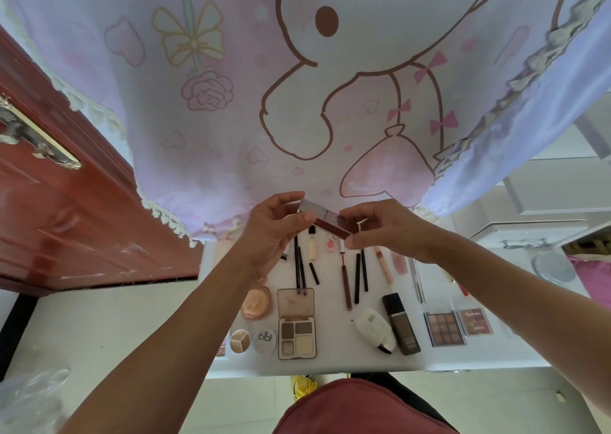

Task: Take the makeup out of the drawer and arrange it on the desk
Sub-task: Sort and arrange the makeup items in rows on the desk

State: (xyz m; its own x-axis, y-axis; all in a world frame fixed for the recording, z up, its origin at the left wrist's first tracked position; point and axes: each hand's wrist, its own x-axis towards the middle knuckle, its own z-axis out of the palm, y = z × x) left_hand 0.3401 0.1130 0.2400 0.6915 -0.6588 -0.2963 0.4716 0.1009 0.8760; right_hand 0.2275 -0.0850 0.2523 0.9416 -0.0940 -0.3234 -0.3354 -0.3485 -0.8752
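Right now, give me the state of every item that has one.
Red palette, half open, held in the air.
Left hand, grips its lid.
Right hand, pinches its base.
Four-pan palette, open flat.
Nine-pan palette, pans showing.
Dark bottle, capped, lying down.

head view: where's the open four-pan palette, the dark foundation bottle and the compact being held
open four-pan palette [297, 336]: head view, on its lower half with the pans.
dark foundation bottle [401, 326]: head view, middle of its body.
held compact [332, 224]: head view, on its reddish-brown half.
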